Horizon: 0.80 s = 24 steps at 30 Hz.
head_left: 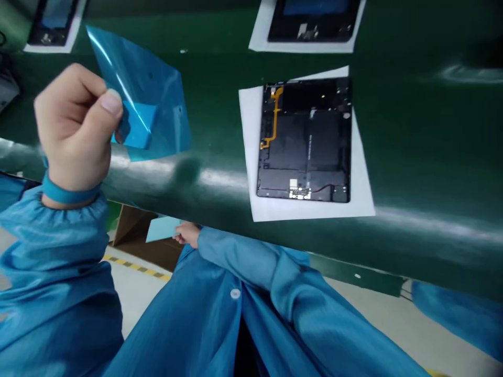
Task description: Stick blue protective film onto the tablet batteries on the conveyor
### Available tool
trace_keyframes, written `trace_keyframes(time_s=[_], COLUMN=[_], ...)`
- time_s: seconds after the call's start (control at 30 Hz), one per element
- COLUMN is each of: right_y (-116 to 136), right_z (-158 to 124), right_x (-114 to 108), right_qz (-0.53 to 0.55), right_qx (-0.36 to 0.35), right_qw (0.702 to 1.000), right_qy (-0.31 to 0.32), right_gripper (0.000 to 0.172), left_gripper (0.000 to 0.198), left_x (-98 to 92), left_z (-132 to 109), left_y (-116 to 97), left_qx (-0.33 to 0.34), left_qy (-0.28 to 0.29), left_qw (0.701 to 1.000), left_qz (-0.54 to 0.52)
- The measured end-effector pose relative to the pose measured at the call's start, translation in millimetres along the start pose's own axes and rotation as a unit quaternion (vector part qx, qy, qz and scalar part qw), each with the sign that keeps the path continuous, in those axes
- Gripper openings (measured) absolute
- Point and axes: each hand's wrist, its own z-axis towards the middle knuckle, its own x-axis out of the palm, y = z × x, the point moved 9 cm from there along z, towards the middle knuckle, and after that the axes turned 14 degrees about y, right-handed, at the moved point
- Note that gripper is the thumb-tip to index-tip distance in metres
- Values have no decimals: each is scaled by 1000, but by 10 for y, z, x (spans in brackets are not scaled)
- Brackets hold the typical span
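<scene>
My left hand [76,123] pinches a clear blue plastic film [157,89] between thumb and fingers and holds it up over the bench. A more solid blue patch shows at the film's lower part, near my thumb. Below the bench edge, my right hand [189,233] grips a pale blue sheet [162,229] close to my body. An opened tablet [302,146], its dark inner parts and an orange ribbon cable exposed, lies on a white paper sheet [310,209]. Neither hand touches the tablet.
Two more devices, one at the back middle [314,21] and one at the back left [53,23], lie on white sheets. The green bench [424,157] runs across the view. Under it, a cardboard box [135,238] stands on the floor near striped tape [137,267].
</scene>
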Motion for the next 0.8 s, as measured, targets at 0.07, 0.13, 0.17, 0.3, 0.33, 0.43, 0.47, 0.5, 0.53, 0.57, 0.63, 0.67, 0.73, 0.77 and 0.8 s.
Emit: trace_keyframes(time_s=[0.07,0.13,0.17,0.3,0.33,0.43,0.47,0.5,0.53,0.57,0.63,0.67,0.73,0.77,0.8], right_y=[93,264,407,1481,1738,2134,2171,2183,2182,2175,2158,2156,2167,2182,2201], right_z=[-60,-362,-589,-1766,-2047,-2396,-2407,-2399,-2387,-2377,-2382,-2398,-2449,-2483,-2522], right_x=[-41,50,124,285,237,160,137,111,79,46,-14,-35,-50,-52,-57], right_qz=[-18,-41,-65,-285,-329,-434,-458,-477,-489,-498,-514,-523,-543,-553,-563], right_qx=[-10,-19,-31,-215,-251,-260,-255,-252,-253,-255,-257,-258,-265,-271,-277], right_qw=[1000,999,997,930,899,850,841,833,825,818,802,792,773,763,754], right_qy=[-13,-16,-14,-91,-145,-150,-134,-124,-125,-134,-166,-181,-193,-194,-195], right_gripper=[48,40,35,23,28,46,51,52,49,42,20,14,16,16,17], left_gripper=[28,21,18,15,16,15,12,9,7,9,11,9,15,26,34], left_x=[35,71,100,407,547,961,1071,1163,1239,1296,1343,1313,1197,1131,1083], left_z=[-76,-192,-261,-580,-655,-847,-879,-891,-889,-878,-831,-792,-688,-631,-578], left_y=[-168,-288,-343,-666,-766,-1074,-1146,-1195,-1222,-1233,-1224,-1217,-1188,-1173,-1163], left_qx=[102,168,191,274,289,346,359,364,363,359,344,339,324,316,310], left_qy=[3,21,33,122,158,238,253,265,278,289,300,284,223,191,171], left_qw=[995,986,981,953,943,906,898,892,889,887,889,897,919,927,928], left_qz=[-19,-3,14,47,49,47,42,30,17,2,-22,-23,26,70,115])
